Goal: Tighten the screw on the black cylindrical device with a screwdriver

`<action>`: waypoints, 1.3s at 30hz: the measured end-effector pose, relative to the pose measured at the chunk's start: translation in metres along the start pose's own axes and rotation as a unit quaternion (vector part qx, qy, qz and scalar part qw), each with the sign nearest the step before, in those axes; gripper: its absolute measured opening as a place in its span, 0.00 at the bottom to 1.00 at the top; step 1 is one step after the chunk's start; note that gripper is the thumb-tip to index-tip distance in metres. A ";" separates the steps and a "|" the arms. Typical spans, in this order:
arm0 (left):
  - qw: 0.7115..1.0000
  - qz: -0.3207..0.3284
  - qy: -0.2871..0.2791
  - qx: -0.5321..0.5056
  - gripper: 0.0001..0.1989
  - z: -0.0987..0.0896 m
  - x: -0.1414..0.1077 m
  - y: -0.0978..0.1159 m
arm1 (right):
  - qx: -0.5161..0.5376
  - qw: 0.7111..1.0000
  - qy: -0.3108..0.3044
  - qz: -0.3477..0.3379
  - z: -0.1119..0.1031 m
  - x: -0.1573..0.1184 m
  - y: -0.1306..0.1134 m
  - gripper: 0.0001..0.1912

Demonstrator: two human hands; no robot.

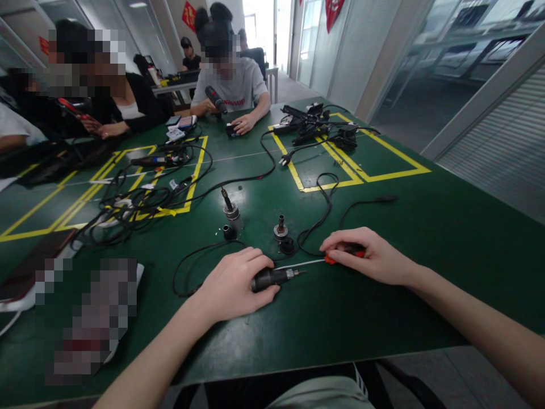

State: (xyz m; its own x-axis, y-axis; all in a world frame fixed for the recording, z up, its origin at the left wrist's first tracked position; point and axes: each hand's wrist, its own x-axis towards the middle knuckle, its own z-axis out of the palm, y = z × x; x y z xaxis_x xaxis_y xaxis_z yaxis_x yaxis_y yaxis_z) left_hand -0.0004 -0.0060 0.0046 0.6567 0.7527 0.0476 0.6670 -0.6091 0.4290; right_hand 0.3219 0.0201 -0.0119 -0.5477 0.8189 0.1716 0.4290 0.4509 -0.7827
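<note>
On the green table, my left hand (236, 284) is wrapped round the black body of an electric screwdriver (270, 279), which lies with its metal tip pointing right. My right hand (372, 254) closes round the red and black handle of a screwdriver (331, 258). Its long thin shaft reaches left, just behind the electric screwdriver; its tip is hidden near my left fingers. Beyond my hands a metal motor-like cylinder (232, 217) stands upright beside a small black collar (229, 232). A round metal piece with a shaft (280, 229) stands near a black ring (287, 245).
A black cord (330, 204) loops behind my hands. Tangled cables (140, 199) lie at the left, and black tools with cords (309, 122) are heaped at the back. A phone (34, 264) lies at the left. Across the table a co-worker (234, 85) holds a black tool.
</note>
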 end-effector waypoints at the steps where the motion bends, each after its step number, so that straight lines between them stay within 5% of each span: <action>1: 1.000 -0.001 0.000 0.000 0.07 0.000 0.000 0.000 | -0.004 1.000 -0.003 -0.003 0.000 0.001 -0.001 0.18; 39: 1.000 0.003 0.006 0.006 0.08 0.001 -0.001 0.000 | 0.011 0.999 -0.030 0.014 0.002 0.002 -0.001 0.18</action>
State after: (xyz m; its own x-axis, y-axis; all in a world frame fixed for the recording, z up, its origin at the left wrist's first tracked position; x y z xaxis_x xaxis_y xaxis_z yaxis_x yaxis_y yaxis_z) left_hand -0.0006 -0.0066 0.0035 0.6568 0.7516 0.0617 0.6667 -0.6170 0.4181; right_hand 0.3187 0.0211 -0.0124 -0.5780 0.8080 0.1145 0.4286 0.4200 -0.7999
